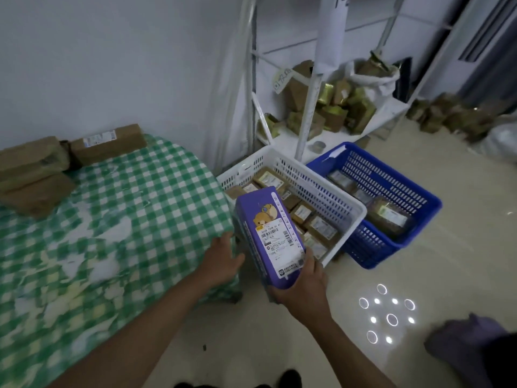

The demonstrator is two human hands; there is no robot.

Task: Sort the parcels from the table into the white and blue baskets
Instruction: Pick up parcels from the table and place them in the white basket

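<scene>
Your right hand (300, 287) grips the near end of the purple parcel (268, 236), fingers curled round its lower edge; the parcel hangs tilted above the near corner of the white basket (335, 200), between that basket and the table (112, 219). Your left hand (223, 259) is released, fingers relaxed, just left of the parcel at the table's edge; contact with the box cannot be told. Parcel: a purple carton with a cartoon bear print, a numbered scale 1–10 along one edge, and a white shipping label with barcode; "1098" reads, the rest is too small. White basket holds brown labelled parcels; the blue basket (405, 239) touches its right side. Three brown parcels (42, 175) lie at the table's far side
</scene>
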